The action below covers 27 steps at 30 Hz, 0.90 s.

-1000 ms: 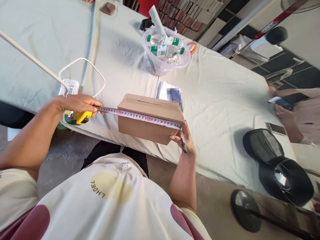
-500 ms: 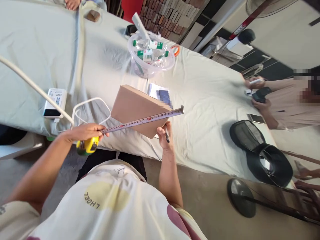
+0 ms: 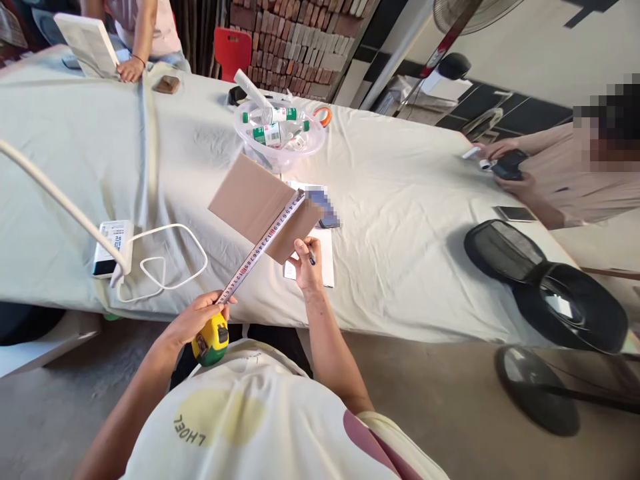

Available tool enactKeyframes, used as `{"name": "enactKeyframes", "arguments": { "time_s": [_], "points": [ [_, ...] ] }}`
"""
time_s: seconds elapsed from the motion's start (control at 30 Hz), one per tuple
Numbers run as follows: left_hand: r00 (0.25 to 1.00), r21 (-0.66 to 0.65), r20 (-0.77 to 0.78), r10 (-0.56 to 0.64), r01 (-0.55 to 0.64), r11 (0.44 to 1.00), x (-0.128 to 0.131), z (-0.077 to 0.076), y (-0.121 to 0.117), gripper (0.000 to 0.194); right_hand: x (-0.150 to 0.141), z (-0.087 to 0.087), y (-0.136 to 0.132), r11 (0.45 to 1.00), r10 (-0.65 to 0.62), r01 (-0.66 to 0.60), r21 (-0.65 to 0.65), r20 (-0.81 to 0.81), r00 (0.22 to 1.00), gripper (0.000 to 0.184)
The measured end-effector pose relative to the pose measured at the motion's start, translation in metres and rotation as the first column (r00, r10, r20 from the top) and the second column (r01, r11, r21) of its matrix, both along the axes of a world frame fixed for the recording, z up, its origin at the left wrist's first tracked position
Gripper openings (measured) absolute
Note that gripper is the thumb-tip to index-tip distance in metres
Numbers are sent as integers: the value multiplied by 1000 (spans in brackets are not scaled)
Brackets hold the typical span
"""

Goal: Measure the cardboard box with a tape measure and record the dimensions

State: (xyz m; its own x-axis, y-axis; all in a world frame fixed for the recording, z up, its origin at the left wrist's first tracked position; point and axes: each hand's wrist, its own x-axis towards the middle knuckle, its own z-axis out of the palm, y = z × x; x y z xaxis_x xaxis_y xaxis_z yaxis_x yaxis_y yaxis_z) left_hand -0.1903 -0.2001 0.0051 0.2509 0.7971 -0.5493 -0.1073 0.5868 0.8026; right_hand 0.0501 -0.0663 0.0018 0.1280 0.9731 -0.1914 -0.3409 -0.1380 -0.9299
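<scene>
My left hand [image 3: 200, 319] is closed on a tape measure [image 3: 212, 341] with a yellow and green case; its fingers pinch the blade near the case. The pulled-out blade [image 3: 254, 257] runs slantwise up across a brown cardboard box [image 3: 245, 197], its hooked end near the box's far right edge. My right hand [image 3: 307, 265] grips the box's near right corner, with a dark pen [image 3: 312, 255] between its fingers. The box is held tilted above the table. White paper [image 3: 326, 257] and a blurred-out phone-like object [image 3: 324, 205] lie behind and beside it.
A clear basin [image 3: 317, 148] of plastic bottles stands at the back, orange tape [image 3: 324, 117] beside it. A white power bank [image 3: 113, 250] with a cable lies left. A black cap [image 3: 575, 307] sits right. Two other people are at the table: one far left, one right holding a dark device [image 3: 510, 165].
The box has been turned, showing another face. The blade has swung from nearly level to a steep slant, and my left hand has come in closer to my body with the case.
</scene>
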Motion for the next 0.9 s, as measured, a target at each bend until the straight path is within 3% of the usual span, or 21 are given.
{"name": "enactKeyframes", "arguments": {
  "time_s": [0.2,0.3,0.4,0.5,0.63,0.7,0.77,0.9],
  "points": [
    [997,13,-30,65,-64,998,-7,-1,-5,33,-9,12,7,1000,19,-19,-9,0,1000,62],
    [990,69,-102,97,-90,993,-12,-1,-5,34,-17,9,15,999,41,-41,1,21,999,61],
    [981,106,-152,118,-103,989,-17,-2,-5,33,-30,-7,27,997,32,-38,60,93,995,59],
    [981,100,-155,115,-100,990,-22,-5,-7,33,-43,-33,38,974,-53,-2,225,240,969,61],
    [992,51,-88,92,-88,995,-20,-11,-13,33,-47,-64,42,897,-37,-181,404,476,878,65],
    [995,35,-63,81,-79,996,-14,-11,-13,32,-40,-73,38,866,-14,-281,413,582,813,67],
    [997,29,-55,60,-58,998,-7,-9,-12,29,-27,-76,31,866,-9,-304,397,620,785,66],
    [998,-9,-54,-13,12,1000,12,-1,1,24,14,-77,13,917,-78,-156,369,546,834,54]
  ]
}}
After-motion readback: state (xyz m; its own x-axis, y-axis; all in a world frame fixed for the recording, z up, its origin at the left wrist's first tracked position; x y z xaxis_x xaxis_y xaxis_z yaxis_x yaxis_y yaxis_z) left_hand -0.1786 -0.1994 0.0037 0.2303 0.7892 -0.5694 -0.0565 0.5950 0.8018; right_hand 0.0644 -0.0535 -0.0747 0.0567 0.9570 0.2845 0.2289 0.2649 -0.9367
